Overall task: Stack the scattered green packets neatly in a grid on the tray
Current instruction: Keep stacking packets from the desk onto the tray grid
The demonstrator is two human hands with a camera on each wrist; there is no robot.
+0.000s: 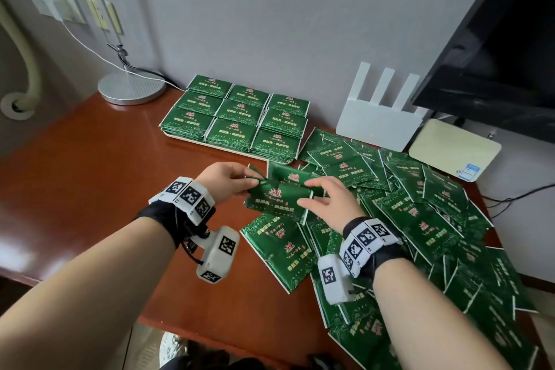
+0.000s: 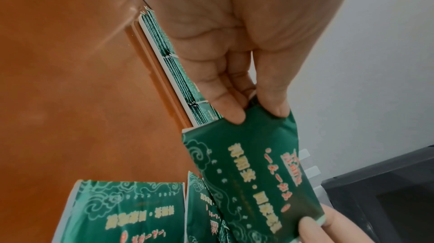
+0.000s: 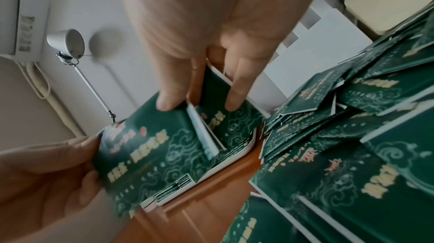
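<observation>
A white tray point(image 1: 222, 151) near the wall holds green packets point(image 1: 237, 117) stacked in a three-by-three grid. Loose green packets point(image 1: 420, 219) lie heaped across the right side of the table. In front of the tray, both hands hold one green packet point(image 1: 276, 197) above the table. My left hand point(image 1: 252, 183) pinches its left end, also seen in the left wrist view as left hand point(image 2: 257, 113) on the packet point(image 2: 253, 182). My right hand point(image 1: 306, 193) grips its right end. The right wrist view shows the right hand point(image 3: 199, 104) on the packet point(image 3: 150, 154).
A lamp base point(image 1: 130, 88) stands at the back left. A white router point(image 1: 378, 126), a beige box point(image 1: 453, 149) and a dark TV point(image 1: 495, 54) stand at the back right. Bare brown tabletop point(image 1: 90, 159) lies to the left. Cables run along the wall.
</observation>
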